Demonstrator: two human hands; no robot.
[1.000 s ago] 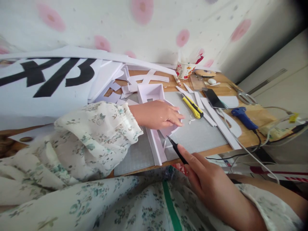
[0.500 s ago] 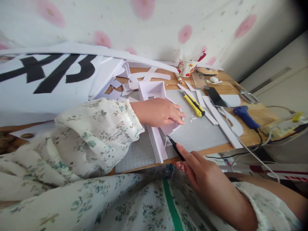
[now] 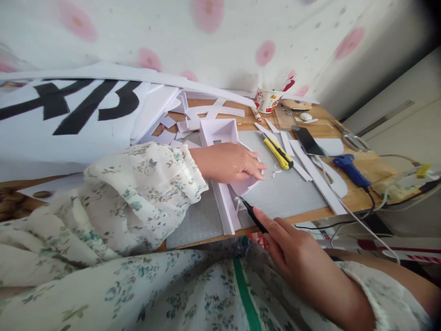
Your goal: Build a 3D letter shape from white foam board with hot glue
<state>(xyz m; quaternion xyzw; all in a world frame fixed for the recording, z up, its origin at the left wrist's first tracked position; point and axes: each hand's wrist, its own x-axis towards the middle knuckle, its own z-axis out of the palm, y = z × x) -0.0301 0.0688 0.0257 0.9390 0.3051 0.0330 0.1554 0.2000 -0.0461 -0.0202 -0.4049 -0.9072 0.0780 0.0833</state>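
My left hand (image 3: 234, 163) lies across a white foam-board structure (image 3: 220, 131), its fingers stretched over an angled side panel. The structure has a box-like part at the back and a long narrow strip (image 3: 223, 211) running to the table's front edge. My right hand (image 3: 292, 248) is closed around a black slim tool (image 3: 254, 214). The tool's tip is beside the strip, at a small thin white piece, below my left hand. A grey cutting mat (image 3: 275, 197) lies beneath.
A yellow utility knife (image 3: 278, 154) and white strips (image 3: 313, 174) lie right of the structure. Beyond are a phone (image 3: 308, 141), a blue glue gun (image 3: 351, 170) with cables, scissors (image 3: 354, 140) and a paper cup (image 3: 267, 100). White offcuts (image 3: 167, 136) lie behind my left arm.
The whole view has shifted slightly. The black tool's tip is a little nearer the strip, and the small thin white piece at it has moved slightly. Both hands keep their hold and pose.
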